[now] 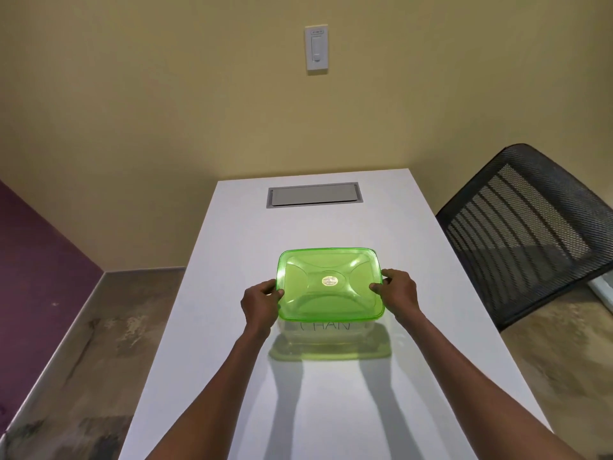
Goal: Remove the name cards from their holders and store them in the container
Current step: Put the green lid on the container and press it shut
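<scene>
Here, left hand [260,302] and right hand [398,290] gripping opposite green lid [330,283] edges.

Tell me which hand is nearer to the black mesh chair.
Right. The right hand grips the green lid on the side facing the black mesh chair; the left hand grips the lid's opposite edge, farther away.

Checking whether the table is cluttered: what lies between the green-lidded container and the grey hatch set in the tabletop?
Nothing: the head view shows bare white tabletop between container and hatch.
</scene>
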{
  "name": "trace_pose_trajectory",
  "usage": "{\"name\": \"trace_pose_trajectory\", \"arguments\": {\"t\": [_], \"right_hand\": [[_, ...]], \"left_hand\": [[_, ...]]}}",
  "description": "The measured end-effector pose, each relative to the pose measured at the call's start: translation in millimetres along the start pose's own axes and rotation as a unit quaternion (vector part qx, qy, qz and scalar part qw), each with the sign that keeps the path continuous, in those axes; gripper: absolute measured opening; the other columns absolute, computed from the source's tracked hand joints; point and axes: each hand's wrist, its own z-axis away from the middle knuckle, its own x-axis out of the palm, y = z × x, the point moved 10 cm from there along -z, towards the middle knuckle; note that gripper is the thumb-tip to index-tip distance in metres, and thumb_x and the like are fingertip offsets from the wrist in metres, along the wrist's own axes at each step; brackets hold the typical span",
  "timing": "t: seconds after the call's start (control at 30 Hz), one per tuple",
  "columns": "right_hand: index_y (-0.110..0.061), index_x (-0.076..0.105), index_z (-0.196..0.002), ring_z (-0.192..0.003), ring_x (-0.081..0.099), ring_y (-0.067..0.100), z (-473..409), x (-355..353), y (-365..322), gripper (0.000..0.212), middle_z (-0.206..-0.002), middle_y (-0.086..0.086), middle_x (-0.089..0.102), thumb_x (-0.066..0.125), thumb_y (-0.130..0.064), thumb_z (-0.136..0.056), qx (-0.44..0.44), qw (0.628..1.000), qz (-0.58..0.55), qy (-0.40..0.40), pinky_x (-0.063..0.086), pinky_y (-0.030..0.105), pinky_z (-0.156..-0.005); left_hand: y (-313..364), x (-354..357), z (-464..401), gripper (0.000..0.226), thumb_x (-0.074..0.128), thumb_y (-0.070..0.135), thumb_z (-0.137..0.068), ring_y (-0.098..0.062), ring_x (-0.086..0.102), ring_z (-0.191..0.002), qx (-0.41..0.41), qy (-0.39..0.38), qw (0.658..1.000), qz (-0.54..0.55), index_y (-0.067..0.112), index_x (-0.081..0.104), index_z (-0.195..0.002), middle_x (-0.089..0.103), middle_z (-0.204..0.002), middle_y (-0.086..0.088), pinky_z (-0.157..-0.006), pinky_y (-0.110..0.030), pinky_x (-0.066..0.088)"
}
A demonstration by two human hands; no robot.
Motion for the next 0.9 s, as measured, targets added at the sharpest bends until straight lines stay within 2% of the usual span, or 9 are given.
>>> {"name": "trace_pose_trajectory", "arguments": {"t": [0.07, 0.13, 0.2, 0.27, 0.33, 0.43, 0.7, 0.8, 0.9], "right_hand": [[-0.005, 0.065, -0.114, -0.078, 0.048, 0.019, -2, 8, 11, 0.045, -0.081, 0.002, 0.054, 0.079, -0.016, -0.072, 0.004, 1.0, 0.019, -0.005, 0.037, 0.026, -0.074], [-0.012, 0.067, -0.099, -0.075, 0.045, 0.02, -4, 16, 19, 0.029, -0.072, -0.003, 0.048, 0.078, -0.017, -0.073, 0.006, 0.999, 0.038, -0.012, 0.035, 0.026, -0.07], [-0.018, 0.053, -0.081, -0.072, 0.039, 0.02, -3, 23, 24, 0.024, -0.062, -0.009, 0.038, 0.077, -0.017, -0.074, -0.001, 0.998, 0.062, -0.022, 0.032, 0.026, -0.067], [-0.017, 0.048, -0.075, -0.071, 0.038, 0.021, -4, 28, 27, 0.028, -0.063, -0.006, 0.038, 0.076, -0.018, -0.075, -0.01, 0.997, 0.077, -0.023, 0.031, 0.026, -0.065], [-0.015, 0.048, -0.07, -0.07, 0.039, 0.022, -5, 31, 29, 0.028, -0.065, -0.003, 0.042, 0.076, -0.019, -0.075, -0.013, 0.995, 0.094, -0.021, 0.031, 0.027, -0.063], [-0.013, 0.042, -0.057, -0.065, 0.04, 0.024, -4, 34, 29, 0.039, -0.055, -0.005, 0.037, 0.075, -0.019, -0.076, -0.021, 0.992, 0.121, -0.022, 0.029, 0.029, -0.059], [-0.002, 0.062, -0.075, -0.069, 0.049, 0.025, -6, 44, 32, 0.02, -0.066, 0.003, 0.054, 0.072, -0.018, -0.078, -0.029, 0.991, 0.128, -0.032, 0.033, 0.029, -0.06], [-0.001, 0.063, -0.076, -0.069, 0.05, 0.026, -10, 48, 32, 0.019, -0.069, 0.005, 0.055, 0.072, -0.017, -0.078, -0.029, 0.991, 0.128, -0.035, 0.033, 0.029, -0.06], [-0.005, 0.062, -0.074, -0.07, 0.051, 0.026, -13, 52, 32, 0.016, -0.07, 0.009, 0.056, 0.072, -0.017, -0.078, -0.028, 0.99, 0.129, -0.041, 0.033, 0.029, -0.061]], "left_hand": [[-13, 3, 0, 0.022, 0.069, 0.005, -0.08, -0.02, 0.061, -0.087, -0.012, 0.0, 1.0, -0.018, 0.023, 0.076, -0.089, 0.072, -0.09, -0.002, -0.089, -0.032, 0.047], [-24, 6, -1, 0.03, 0.069, 0.005, -0.08, -0.018, 0.064, -0.101, -0.024, 0.002, 0.999, -0.03, 0.015, 0.074, -0.108, 0.073, -0.106, -0.002, -0.094, -0.029, 0.047], [-33, 9, -3, 0.032, 0.069, 0.006, -0.081, -0.019, 0.065, -0.104, -0.025, 0.003, 0.999, -0.04, 0.014, 0.072, -0.111, 0.073, -0.108, -0.003, -0.094, -0.026, 0.046], [-40, 12, -6, 0.029, 0.068, 0.006, -0.081, -0.023, 0.066, -0.098, -0.023, 0.001, 0.999, -0.049, 0.014, 0.074, -0.108, 0.075, -0.101, -0.006, -0.084, -0.022, 0.045], [-41, 14, -7, 0.019, 0.066, 0.005, -0.08, -0.029, 0.061, -0.078, -0.015, -0.001, 0.998, -0.061, 0.014, 0.076, -0.093, 0.074, -0.083, -0.002, -0.072, -0.023, 0.042], [-44, 16, -8, 0.018, 0.065, 0.004, -0.078, -0.019, 0.043, -0.065, -0.005, -0.006, 0.996, -0.088, 0.021, 0.068, -0.071, 0.055, -0.064, 0.004, -0.061, -0.026, 0.038], [-49, 17, -13, 0.017, 0.063, 0.001, -0.078, -0.02, 0.043, -0.066, -0.003, 0.003, 0.993, -0.122, 0.015, 0.072, -0.078, 0.054, -0.067, 0.007, -0.063, -0.027, 0.038], [-49, 19, -15, 0.02, 0.062, 0.0, -0.08, -0.02, 0.053, -0.068, -0.006, 0.001, 0.991, -0.13, 0.011, 0.075, -0.09, 0.063, -0.069, 0.003, -0.064, -0.025, 0.038], [-48, 21, -16, 0.02, 0.061, -0.001, -0.082, -0.017, 0.054, -0.073, -0.006, 0.0, 0.991, -0.135, 0.008, 0.075, -0.093, 0.061, -0.074, 0.006, -0.066, -0.022, 0.036]]}}
